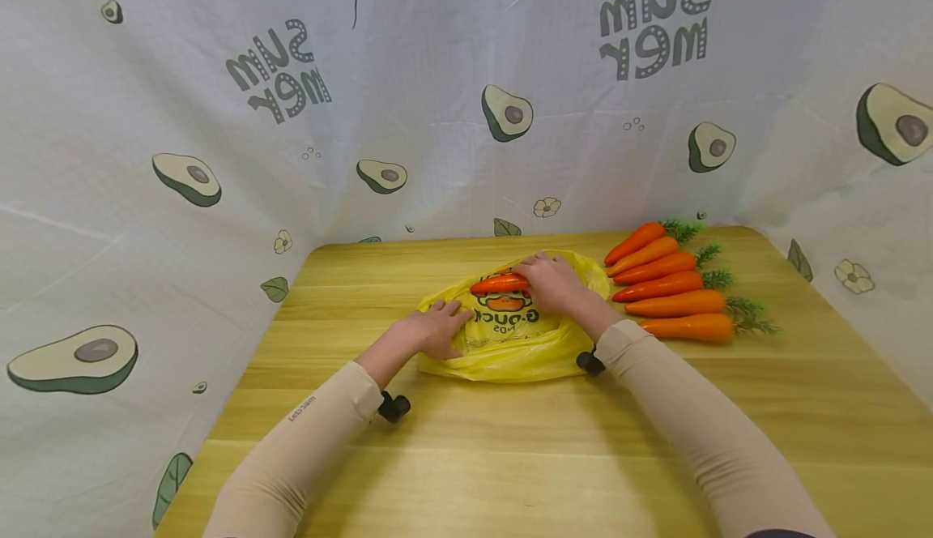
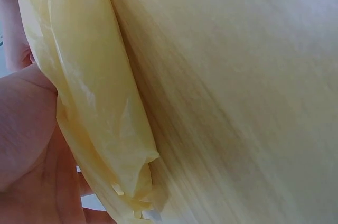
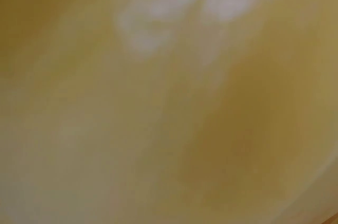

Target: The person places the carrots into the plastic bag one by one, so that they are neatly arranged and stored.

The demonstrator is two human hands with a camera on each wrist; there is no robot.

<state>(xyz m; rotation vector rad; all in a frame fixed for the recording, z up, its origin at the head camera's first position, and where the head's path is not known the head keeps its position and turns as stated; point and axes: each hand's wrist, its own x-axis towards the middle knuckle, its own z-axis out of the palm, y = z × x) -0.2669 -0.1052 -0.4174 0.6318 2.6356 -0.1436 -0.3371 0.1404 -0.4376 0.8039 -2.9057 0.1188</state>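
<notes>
A yellow plastic bag (image 1: pixel 503 364) with a printed duck face and letters lies spread on the table. My right hand (image 1: pixel 551 283) is over its upper part and grips a red-orange carrot (image 1: pixel 497 283), whose tapered tip points left across the print. The leafy end of that carrot is hidden by the hand. At the bag's left side my left hand (image 1: pixel 435 329) rests with fingers spread on the plastic. In the left wrist view, the bag's folded edge (image 2: pixel 100 92) runs along the palm. Blurred yellow plastic (image 3: pixel 158 118) fills the right wrist view.
Several carrots (image 1: pixel 659 287) with green leafy tops lie in a row to the right of the bag, tips pointing left. The wooden table (image 1: pixel 466 457) ends at a white curtain (image 1: pixel 437 100) printed with avocados. Small black wrist cameras (image 1: pixel 394 407) hang under both wrists.
</notes>
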